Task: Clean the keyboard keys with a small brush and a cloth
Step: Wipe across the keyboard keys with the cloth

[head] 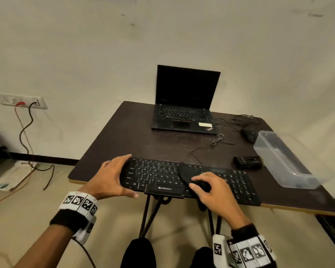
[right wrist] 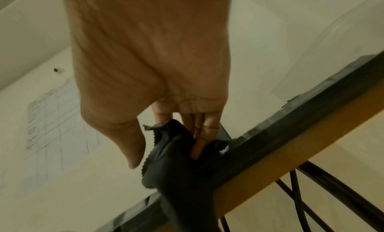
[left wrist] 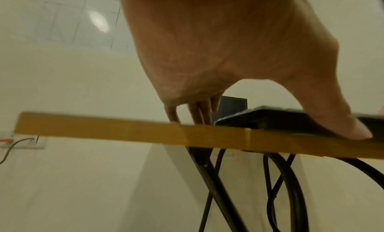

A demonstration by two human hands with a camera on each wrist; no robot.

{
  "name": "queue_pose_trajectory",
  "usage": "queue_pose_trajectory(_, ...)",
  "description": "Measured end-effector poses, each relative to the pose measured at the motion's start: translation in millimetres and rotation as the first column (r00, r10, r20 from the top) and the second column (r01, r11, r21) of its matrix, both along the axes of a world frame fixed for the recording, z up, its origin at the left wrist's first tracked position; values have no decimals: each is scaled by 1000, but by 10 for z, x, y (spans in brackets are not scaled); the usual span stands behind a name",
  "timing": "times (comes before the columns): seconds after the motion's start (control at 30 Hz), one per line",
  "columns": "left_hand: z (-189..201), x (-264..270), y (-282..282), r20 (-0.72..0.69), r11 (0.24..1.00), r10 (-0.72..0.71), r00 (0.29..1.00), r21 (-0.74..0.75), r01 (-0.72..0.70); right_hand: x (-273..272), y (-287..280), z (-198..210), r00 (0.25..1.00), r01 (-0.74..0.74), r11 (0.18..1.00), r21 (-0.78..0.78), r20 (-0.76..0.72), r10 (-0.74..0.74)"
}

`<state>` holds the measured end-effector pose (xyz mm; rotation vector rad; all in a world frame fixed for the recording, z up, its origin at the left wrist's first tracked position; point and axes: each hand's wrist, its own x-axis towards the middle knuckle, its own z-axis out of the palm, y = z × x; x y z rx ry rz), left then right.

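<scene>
On the far left a wall socket plate [head: 22, 101] carries a red plug and a black cable that trails down to the beige floor [head: 37, 213], where some papers [head: 10, 177] lie by the skirting. The cream wall [head: 85, 55] is scuffed. The dark table [head: 135, 136], edged in pale wood, stands on crossed black legs [left wrist: 209, 178]. The left hand [head: 112, 176] clasps the left end of the black keyboard [head: 155, 176], fingers [left wrist: 199, 112] reaching down along its far side and the thumb curled on the near edge. The keyboard lies along the near edge of the table. On its middle lies a black cloth [head: 191, 174], pressed down by the right hand [head: 213, 188], whose curled fingers [right wrist: 204, 128] bunch the fabric; a fold hangs over the table edge. Behind stands an open laptop [head: 184, 105], screen dark. To the right are loose cables [head: 238, 120], a mouse [head: 249, 134], a small black device [head: 247, 161] and a clear plastic tub [head: 282, 161].
</scene>
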<state>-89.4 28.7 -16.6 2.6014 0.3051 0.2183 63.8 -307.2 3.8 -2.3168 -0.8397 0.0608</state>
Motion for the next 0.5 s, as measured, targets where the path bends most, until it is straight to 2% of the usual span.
queue_pose_trajectory(0.1, -59, 5, 56, -35, 996, 27, 999, -87, -30, 81, 4, -35, 1000, -14, 998, -62, -12, 13)
queue_pose_trajectory(0.2, -83, 48, 49, -50, 989, 12, 999, -145, -19, 120, 84, -90, 999, -1, 991, -132, 44, 6)
queue_pose_trajectory(0.37, -118, 70, 51, -55, 979, -26, 998, -201, 14, 68, 255, -119, 991, 60, 998, 14, 118, -61)
queue_pose_trajectory(0.5, -140, 109, -3, -2, 982, -26, 1000, -185, 25, -146, 628, -123, 990, 32, 992, 125, 133, -48)
